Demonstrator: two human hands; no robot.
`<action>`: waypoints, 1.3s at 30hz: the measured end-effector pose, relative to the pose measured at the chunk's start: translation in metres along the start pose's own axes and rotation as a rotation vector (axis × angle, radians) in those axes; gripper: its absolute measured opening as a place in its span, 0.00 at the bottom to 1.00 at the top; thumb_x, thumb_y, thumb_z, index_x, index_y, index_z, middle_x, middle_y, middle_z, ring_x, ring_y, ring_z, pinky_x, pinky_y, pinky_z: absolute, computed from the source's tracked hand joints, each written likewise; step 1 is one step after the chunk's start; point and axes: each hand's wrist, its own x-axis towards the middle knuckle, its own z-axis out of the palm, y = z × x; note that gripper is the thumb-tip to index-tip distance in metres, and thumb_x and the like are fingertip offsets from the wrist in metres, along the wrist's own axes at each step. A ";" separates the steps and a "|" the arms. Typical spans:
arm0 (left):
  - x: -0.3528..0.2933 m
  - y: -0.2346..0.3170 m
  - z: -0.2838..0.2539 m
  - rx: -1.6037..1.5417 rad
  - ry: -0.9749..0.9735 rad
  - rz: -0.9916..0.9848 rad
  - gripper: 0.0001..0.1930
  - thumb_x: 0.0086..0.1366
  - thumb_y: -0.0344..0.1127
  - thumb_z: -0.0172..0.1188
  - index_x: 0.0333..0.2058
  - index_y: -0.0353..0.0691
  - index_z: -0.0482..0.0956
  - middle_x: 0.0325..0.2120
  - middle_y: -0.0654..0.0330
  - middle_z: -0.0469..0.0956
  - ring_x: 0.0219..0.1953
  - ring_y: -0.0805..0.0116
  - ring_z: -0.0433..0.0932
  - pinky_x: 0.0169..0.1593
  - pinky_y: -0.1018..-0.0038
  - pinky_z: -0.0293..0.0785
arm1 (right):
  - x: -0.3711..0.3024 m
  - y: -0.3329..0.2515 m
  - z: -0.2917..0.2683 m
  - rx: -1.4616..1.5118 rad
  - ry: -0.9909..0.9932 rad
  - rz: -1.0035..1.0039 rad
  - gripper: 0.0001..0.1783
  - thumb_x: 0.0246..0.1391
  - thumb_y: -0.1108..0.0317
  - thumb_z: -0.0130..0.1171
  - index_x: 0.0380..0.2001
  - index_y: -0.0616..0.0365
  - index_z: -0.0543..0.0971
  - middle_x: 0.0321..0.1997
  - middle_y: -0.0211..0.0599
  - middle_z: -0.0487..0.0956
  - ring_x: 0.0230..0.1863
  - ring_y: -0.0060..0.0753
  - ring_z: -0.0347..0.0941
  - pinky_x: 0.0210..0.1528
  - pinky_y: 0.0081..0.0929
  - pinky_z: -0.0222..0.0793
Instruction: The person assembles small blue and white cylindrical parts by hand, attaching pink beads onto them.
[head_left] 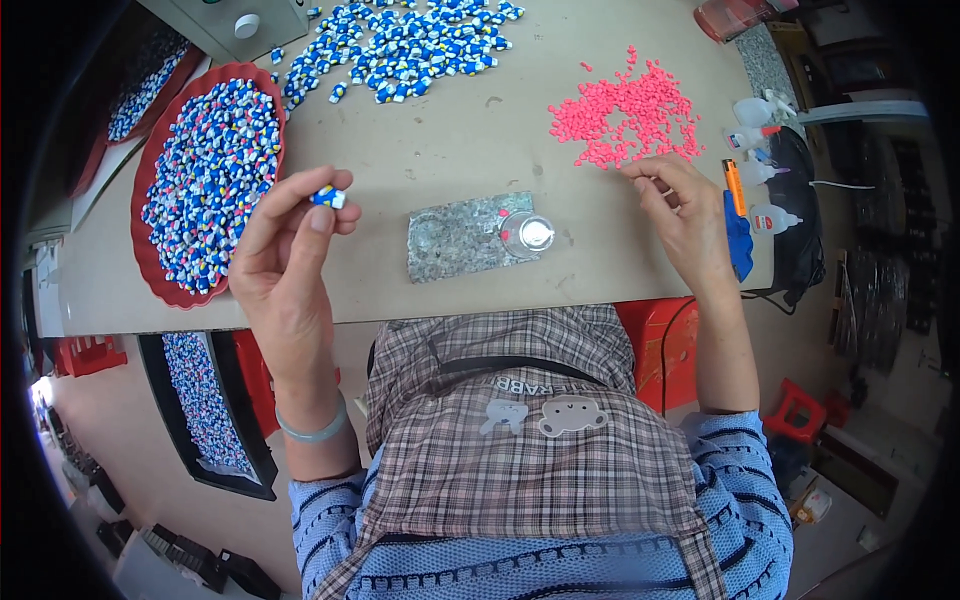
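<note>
The tabletop [450,150] is carrying a red tray [150,270] of blue-and-white pieces at its left edge, a loose spread of blue pieces [400,45] along the far edge, and a pink pile [625,115] toward the far right corner. A grey stone slab [455,240] is lying near the front edge, with a small clear dish [528,233] sitting on its right end. The left hand [285,265] is pinching a small blue-and-white piece [328,197] above the tabletop. The right hand [685,220] is reaching its fingertips to the pink pile's near edge; whether it is grasping anything cannot be told.

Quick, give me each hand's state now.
Left hand: closed, pinching a small blue-and-white piece.
Right hand: fingers curled at the pink bead pile; grip cannot be told.
</note>
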 end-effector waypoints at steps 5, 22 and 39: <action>-0.001 0.007 0.000 0.049 0.063 0.045 0.14 0.66 0.23 0.57 0.50 0.31 0.77 0.42 0.52 0.81 0.38 0.73 0.80 0.43 0.79 0.76 | 0.008 0.004 0.015 -0.085 -0.015 -0.096 0.07 0.53 0.79 0.60 0.36 0.61 0.82 0.31 0.37 0.77 0.28 0.31 0.74 0.30 0.27 0.68; -0.007 0.036 -0.053 0.157 0.308 0.259 0.14 0.66 0.22 0.56 0.50 0.30 0.75 0.41 0.53 0.81 0.36 0.75 0.80 0.44 0.80 0.78 | 0.028 -0.007 0.027 -0.460 -0.121 -0.523 0.06 0.47 0.78 0.63 0.32 0.62 0.79 0.33 0.40 0.76 0.33 0.43 0.77 0.32 0.36 0.73; -0.055 -0.008 -0.063 0.579 0.098 0.166 0.12 0.62 0.14 0.47 0.39 0.30 0.78 0.40 0.54 0.76 0.31 0.75 0.77 0.32 0.81 0.72 | 0.063 -0.111 0.061 -0.094 -0.487 -0.692 0.10 0.52 0.77 0.59 0.40 0.62 0.79 0.34 0.44 0.77 0.33 0.48 0.76 0.34 0.40 0.72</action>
